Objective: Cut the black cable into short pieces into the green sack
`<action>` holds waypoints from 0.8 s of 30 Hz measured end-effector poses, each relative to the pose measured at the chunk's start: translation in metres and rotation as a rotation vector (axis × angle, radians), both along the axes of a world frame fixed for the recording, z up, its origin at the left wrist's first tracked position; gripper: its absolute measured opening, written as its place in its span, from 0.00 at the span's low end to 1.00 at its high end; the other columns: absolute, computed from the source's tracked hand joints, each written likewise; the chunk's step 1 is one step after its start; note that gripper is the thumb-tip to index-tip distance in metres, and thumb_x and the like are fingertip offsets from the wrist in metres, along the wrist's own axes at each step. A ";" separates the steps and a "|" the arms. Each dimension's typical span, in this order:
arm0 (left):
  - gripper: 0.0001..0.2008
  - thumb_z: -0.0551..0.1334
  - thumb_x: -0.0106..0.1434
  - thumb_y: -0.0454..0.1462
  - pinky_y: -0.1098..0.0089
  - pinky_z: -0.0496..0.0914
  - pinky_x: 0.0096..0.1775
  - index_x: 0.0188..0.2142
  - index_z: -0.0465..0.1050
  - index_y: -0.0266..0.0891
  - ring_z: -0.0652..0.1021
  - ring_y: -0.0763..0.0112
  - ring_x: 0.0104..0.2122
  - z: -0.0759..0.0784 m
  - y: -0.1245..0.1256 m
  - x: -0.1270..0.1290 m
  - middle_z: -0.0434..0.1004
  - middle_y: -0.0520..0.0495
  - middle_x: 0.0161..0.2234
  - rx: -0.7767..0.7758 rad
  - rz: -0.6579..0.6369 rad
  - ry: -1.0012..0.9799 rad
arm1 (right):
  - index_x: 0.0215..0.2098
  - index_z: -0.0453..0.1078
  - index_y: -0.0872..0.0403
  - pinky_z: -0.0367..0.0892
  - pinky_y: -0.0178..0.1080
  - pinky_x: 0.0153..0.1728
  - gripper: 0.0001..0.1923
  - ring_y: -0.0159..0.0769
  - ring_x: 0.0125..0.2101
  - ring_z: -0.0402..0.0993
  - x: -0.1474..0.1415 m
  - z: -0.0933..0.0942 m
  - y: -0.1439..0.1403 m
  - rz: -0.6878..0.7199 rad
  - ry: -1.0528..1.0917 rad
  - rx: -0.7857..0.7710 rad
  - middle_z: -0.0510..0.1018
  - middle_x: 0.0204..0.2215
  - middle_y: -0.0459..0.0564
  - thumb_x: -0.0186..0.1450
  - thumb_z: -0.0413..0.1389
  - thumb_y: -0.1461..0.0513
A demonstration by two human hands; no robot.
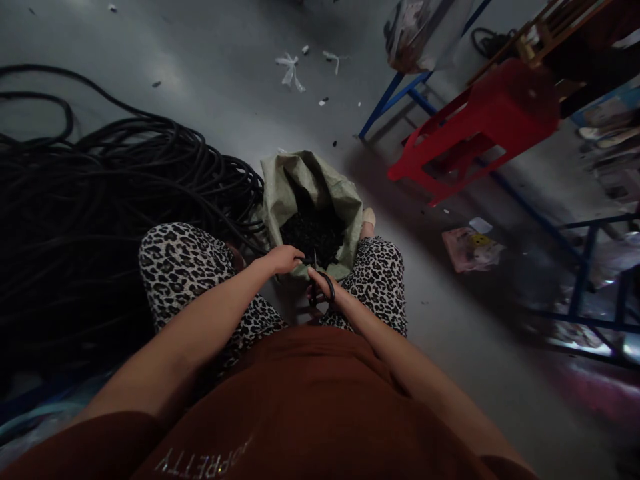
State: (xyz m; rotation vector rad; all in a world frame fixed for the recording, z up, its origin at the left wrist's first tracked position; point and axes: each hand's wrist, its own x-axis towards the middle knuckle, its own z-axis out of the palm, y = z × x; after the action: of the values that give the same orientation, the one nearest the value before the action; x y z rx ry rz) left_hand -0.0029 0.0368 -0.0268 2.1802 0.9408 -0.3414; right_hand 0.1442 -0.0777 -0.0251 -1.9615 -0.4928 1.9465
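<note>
My left hand (pixel 286 259) is closed around the end of a black cord (pixel 253 248) that leads back to the large pile on the left. In my right hand (pixel 324 287) is a pair of scissors (pixel 330 288) with black handles, its blades pointing away from me near the tip of the cord. Both hands hover over the near rim of an open woven sack (pixel 273 193) standing between my knees. Short black pieces (pixel 315 233) fill the bottom of the sack. Whether the blades touch the cord, I cannot tell.
A big tangle of black cord (pixel 150 160) covers the floor at left. To the right, a red plastic stool (pixel 500 113) lies tilted beside blue metal frames (pixel 387 107). Plastic scraps (pixel 289 70) and a pink packet (pixel 467 250) lie on the grey floor.
</note>
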 end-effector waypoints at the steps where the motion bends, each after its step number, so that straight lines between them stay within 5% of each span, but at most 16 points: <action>1: 0.17 0.56 0.63 0.38 0.73 0.68 0.45 0.49 0.76 0.47 0.76 0.65 0.47 -0.001 0.000 0.000 0.79 0.50 0.46 0.000 -0.003 0.004 | 0.45 0.64 0.55 0.69 0.33 0.20 0.22 0.31 0.18 0.71 -0.001 0.000 0.000 -0.009 0.003 0.003 0.72 0.21 0.46 0.67 0.48 0.45; 13: 0.16 0.55 0.64 0.39 0.73 0.69 0.42 0.48 0.76 0.44 0.77 0.66 0.43 -0.005 -0.001 0.001 0.80 0.48 0.44 -0.017 0.028 -0.023 | 0.32 0.59 0.53 0.61 0.29 0.10 0.18 0.27 0.09 0.61 -0.002 0.002 -0.004 0.023 -0.115 0.139 0.63 0.12 0.37 0.67 0.48 0.48; 24: 0.17 0.56 0.61 0.40 0.73 0.68 0.40 0.48 0.75 0.46 0.77 0.64 0.43 -0.001 0.007 -0.008 0.80 0.48 0.41 0.043 0.024 0.082 | 0.26 0.61 0.54 0.56 0.28 0.10 0.16 0.26 0.09 0.60 0.007 -0.007 -0.003 0.126 -0.243 0.204 0.62 0.11 0.39 0.67 0.49 0.53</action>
State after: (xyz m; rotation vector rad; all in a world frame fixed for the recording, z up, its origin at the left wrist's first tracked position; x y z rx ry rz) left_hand -0.0108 0.0434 -0.0282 2.2056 1.0277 -0.4056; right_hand 0.1510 -0.0806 -0.0321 -2.0848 -0.8623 1.6573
